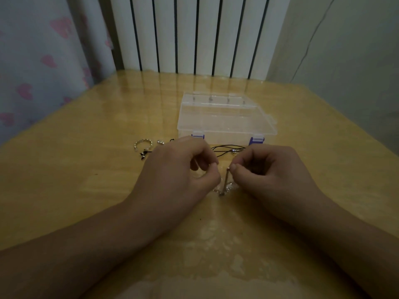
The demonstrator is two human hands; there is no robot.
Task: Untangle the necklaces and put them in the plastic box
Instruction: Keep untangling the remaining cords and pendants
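Head view: left hand and right hand both pinch silver chain low over table, fingers curled tight. Black cord necklace lies just behind, near closed plastic box. Advice: tease knot loose, pull gently, open box first.

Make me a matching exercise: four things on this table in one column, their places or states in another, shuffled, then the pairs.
1. box
2. ring
3. black cord
4. silver chain

A. pinched by the right hand, beside the left hand
B. left of the hands
C. shut, behind the hands
D. lying between hands and box

Pairs: 1-C, 2-B, 3-D, 4-A
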